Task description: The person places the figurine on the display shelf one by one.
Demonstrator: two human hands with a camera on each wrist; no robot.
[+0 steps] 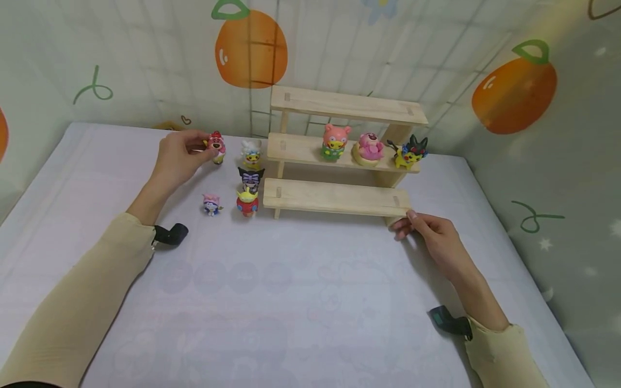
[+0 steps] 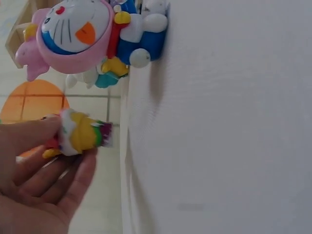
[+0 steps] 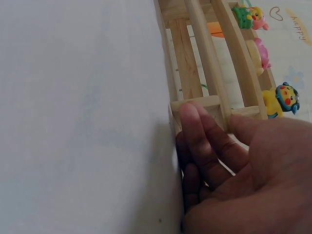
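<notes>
My left hand [image 1: 180, 153] pinches a small red and pink figurine [image 1: 216, 146] between thumb and fingers, at the back left of the table. In the left wrist view its yellow, green and purple lower part points away from the fingers. My right hand [image 1: 433, 237] grips the front right corner of a three-step wooden display shelf [image 1: 335, 196], thumb at the bottom step's end. The right wrist view shows fingers against its side support [image 3: 197, 104]. On the middle step stand a pink-eared figurine [image 1: 335, 143], a pink bear figurine [image 1: 370, 148] and a black-eared yellow figurine [image 1: 410, 153].
Left of the shelf stand a white-hatted figurine [image 1: 251, 154], a black-eared figurine [image 1: 250, 179] and a green-headed figurine in red [image 1: 247, 203]. A pink-hooded cat figurine [image 1: 211, 205] is apart from them, nearer my left forearm. A curtain with orange prints [image 1: 251, 48] hangs behind the white-covered table [image 1: 271, 323].
</notes>
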